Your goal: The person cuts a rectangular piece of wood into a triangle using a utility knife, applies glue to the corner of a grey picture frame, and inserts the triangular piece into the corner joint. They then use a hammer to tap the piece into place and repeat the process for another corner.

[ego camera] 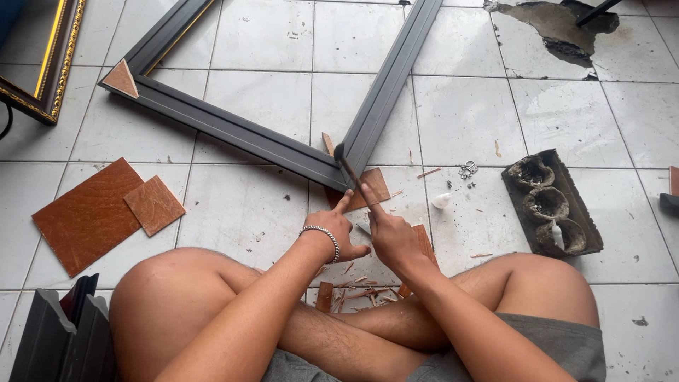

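1. Right hand (pixel 391 237), in the lower middle of the frame: clenched around the handle of a small hammer (pixel 348 168), head raised just at the corner of the dark gray picture frame (pixel 233 129).
2. Left hand (pixel 337 228), with a silver bracelet (pixel 324 235) on the wrist: index finger stretched out, touching a brown wooden corner piece (pixel 375 185); other fingers curled, perhaps pinching a small nail, too small to tell.
3. Corner piece: lying flat on the white tile floor (pixel 262 198), just under the frame's joined corner, center of the picture.
4. Second triangular wooden piece (pixel 122 79): fixed on the frame's other corner, upper left.
5. Two brown board pieces (pixel 106 212): at the left, one overlapping the other.
6. Wood chips (pixel 357 290): scattered between the crossed legs, bottom middle.
7. Gray concrete block (pixel 552 205) with three hollows: at the right, well apart from the hands.
8. Gold ornate frame (pixel 42 64): at the upper left edge.
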